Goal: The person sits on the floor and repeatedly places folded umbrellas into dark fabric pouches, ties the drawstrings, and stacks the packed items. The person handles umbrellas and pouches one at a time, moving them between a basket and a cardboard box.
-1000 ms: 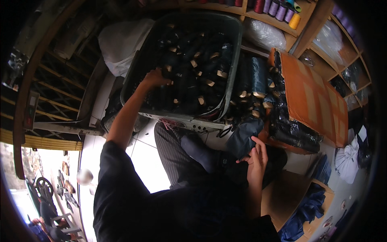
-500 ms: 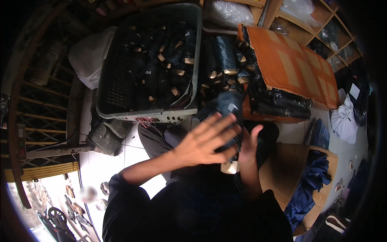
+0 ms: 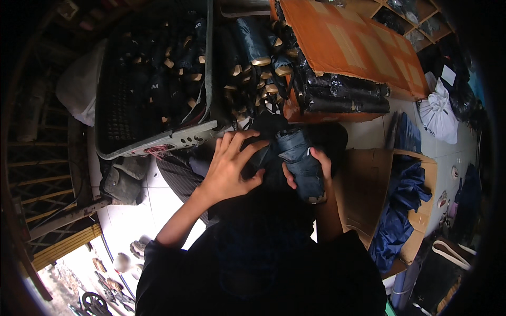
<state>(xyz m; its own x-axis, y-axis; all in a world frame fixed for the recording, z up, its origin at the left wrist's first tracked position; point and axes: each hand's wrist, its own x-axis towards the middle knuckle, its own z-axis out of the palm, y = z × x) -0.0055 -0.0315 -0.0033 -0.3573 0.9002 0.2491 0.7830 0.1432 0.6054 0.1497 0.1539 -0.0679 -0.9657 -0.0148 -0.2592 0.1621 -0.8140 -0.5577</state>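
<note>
A compact folded umbrella (image 3: 300, 163), wrapped in dark blue cloth, lies in my right hand (image 3: 322, 166). The thumb and fingers of that hand close round it from both sides near its lower end. To the left, my left hand (image 3: 229, 166) is open, its fingers bent and apart, with the thumb away from them. Dark cloth shows behind its fingers, and I cannot tell whether they touch it. Beyond both hands lies a heap of folded umbrellas (image 3: 253, 45) with pale handle ends.
A dark plastic basket (image 3: 210, 79) full of similar umbrellas stands at the far left. An orange taped carton (image 3: 363, 45) with black-wrapped bundles is at the far right. Nearer on the right, an open cardboard box (image 3: 363, 195) holds blue cloth. A white tied bag (image 3: 440, 118) lies beyond it.
The umbrella has turned, and its pale handle end no longer shows near my body. My left hand has come off it and moved left; the right hand now grips it. The view has shifted.
</note>
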